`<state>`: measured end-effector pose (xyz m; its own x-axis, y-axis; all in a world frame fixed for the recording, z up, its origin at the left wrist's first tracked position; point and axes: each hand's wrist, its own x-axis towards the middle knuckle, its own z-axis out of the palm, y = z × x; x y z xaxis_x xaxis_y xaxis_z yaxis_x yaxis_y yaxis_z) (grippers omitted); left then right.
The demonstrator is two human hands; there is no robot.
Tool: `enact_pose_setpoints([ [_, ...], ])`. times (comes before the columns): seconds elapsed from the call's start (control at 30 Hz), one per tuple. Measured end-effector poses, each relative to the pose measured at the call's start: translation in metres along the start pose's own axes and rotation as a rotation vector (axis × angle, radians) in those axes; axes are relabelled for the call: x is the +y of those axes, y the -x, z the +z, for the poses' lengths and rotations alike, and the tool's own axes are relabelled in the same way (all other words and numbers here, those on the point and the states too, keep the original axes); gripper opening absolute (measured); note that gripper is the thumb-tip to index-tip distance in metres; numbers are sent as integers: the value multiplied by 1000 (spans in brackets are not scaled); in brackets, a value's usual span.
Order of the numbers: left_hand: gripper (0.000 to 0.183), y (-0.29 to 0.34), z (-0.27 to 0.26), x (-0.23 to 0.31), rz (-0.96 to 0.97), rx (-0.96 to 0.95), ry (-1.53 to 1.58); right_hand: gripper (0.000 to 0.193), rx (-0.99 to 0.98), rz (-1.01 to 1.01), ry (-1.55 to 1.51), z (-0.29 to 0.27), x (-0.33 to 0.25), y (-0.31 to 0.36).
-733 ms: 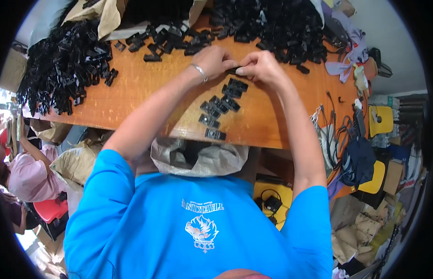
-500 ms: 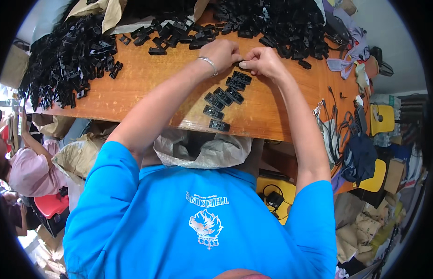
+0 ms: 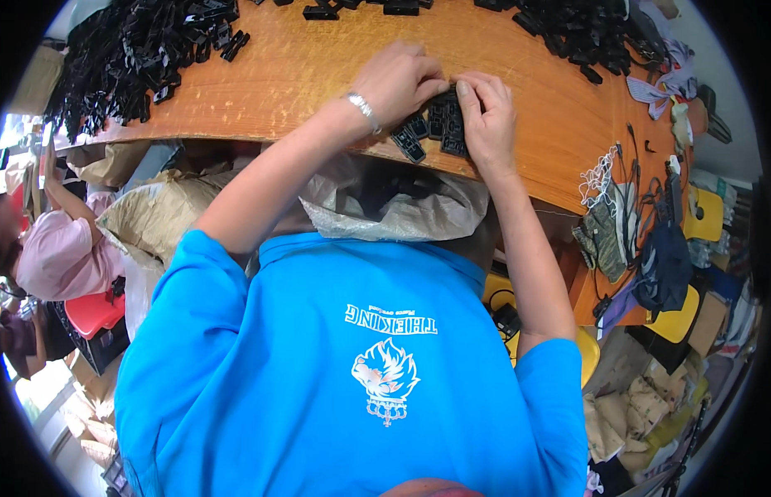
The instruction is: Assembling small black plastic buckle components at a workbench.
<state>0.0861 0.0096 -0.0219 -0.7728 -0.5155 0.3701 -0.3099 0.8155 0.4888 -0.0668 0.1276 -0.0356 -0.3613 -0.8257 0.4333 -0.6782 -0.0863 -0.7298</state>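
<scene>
bright | left rim overexposed (nearly white) | bowed table (image 3: 303,74) edge | corners black

There's a long wooden desk (image 3: 286,74) across the room here, its orange-brown top scuffed and catching a sheen. Off to the right I see yellow seats (image 3: 677,315) and crumpled brown bags (image 3: 642,410); to the left, a red seat (image 3: 96,313), with harsh white light beyond.

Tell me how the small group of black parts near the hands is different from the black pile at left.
The small group has few parts; the left pile has many.
The small group lies mostly flat, beside the right hand; the left pile is jumbled, with no hand there.
Both are black.
</scene>
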Motion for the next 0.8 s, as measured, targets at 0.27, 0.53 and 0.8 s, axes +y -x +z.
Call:
enact_pose_setpoints([
  [0.27, 14, 82, -39, 31, -87, -14, 71, 13, -126, -90, -190, 15, -55, 44],
  [0.53, 11, 115, -61, 31, -195, -19, 215, 15, -214, -178, -259, 2, -79, 76],
  [0.8, 70, 23, -67, -76, -313, 370, -342, 10, -62, 47, -236, -33, -43, 51],
])
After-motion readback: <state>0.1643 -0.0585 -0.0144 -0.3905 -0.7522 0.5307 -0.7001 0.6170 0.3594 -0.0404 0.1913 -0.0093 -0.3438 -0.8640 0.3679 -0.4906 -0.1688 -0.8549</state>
